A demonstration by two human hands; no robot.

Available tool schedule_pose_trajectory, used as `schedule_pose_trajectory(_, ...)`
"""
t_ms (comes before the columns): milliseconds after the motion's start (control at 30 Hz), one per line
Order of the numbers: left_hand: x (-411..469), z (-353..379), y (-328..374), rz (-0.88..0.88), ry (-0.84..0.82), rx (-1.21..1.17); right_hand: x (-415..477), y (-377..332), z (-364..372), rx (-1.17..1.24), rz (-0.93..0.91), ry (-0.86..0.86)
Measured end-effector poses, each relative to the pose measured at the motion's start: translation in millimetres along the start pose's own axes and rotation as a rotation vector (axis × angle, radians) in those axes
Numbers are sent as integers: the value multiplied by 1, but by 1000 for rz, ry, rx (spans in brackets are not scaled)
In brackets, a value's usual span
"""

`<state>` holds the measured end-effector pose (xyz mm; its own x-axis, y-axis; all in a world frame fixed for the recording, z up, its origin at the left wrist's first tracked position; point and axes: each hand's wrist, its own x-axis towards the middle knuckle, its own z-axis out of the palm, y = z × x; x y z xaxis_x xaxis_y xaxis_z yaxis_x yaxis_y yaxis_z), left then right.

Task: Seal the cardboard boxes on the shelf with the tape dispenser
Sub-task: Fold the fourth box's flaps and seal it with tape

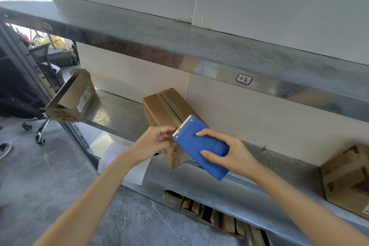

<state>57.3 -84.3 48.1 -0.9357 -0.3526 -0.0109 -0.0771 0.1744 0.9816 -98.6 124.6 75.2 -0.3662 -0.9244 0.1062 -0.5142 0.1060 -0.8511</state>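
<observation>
Right hand (233,154) grips tape dispenser (199,146); left hand (157,139) pinches its toothed edge. Middle box (165,106) apparently untaped, end box (73,98) open.

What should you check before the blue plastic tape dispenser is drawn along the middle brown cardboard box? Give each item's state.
1. Right hand grips blue plastic tape dispenser: ok.
2. Its serrated metal blade sits at the middle brown cardboard box's seam: ok.
3. That box's flaps closed: ok.
4. Tape end stuck down: cannot tell; left hand hides it.
5. Leftmost cardboard box's flaps closed: not ok.
</observation>
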Motion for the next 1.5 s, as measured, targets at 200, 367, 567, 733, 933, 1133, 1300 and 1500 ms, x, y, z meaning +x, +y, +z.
schedule_pose_trajectory(200,1,17,-7,14,71,-26,3,-3,4,196,63,36)
schedule_pose_trajectory(367,4,23,-10,-39,72,-35,3,-3,7,228,77,38)
schedule_pose_trajectory(567,3,27,-2,-82,53,-53,3,-7,9,218,64,5)
schedule_pose_trajectory(733,2,22,-3,-64,84,-42,3,-9,8,194,63,-10)
schedule_pose_trajectory(933,6,18,-6,-69,86,-55,2,-10,8,164,60,-30)
schedule_pose_trajectory(1133,10,4,-4,-18,57,86,4,-9,3,106,34,-104)
schedule_pose_trajectory(1300,16,-12,6,6,-66,167,11,-13,-11,-147,-2,-290)
schedule_pose_trajectory(1500,19,-29,7,53,13,267,19,-17,-37,-454,-50,-386)
